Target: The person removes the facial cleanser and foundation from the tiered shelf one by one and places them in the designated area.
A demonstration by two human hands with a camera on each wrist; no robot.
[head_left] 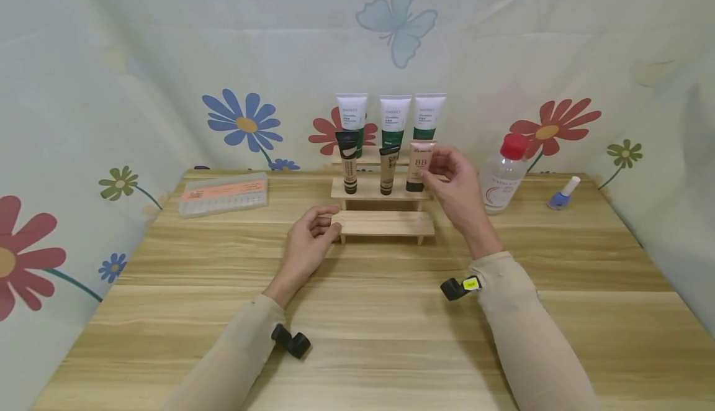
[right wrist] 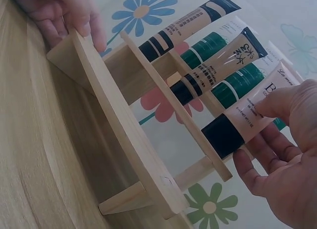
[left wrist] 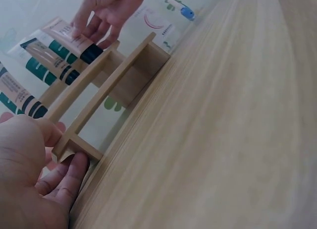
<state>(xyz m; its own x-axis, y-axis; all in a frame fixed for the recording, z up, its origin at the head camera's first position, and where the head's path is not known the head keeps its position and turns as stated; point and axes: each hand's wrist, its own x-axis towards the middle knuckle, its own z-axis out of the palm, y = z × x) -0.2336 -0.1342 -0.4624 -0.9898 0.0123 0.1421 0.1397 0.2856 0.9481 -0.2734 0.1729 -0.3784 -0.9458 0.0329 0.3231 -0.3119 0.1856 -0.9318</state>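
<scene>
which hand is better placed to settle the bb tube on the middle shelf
Probably the right hand: it pinches the BB tube at the middle shelf's right end. The left hand grips the bottom shelf's left end, away from that tube.

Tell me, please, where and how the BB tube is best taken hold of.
Probably by the middle, thumb in front, from the right: the BB tube is upright at the right end of the middle shelf, with another tube to its left.
</scene>
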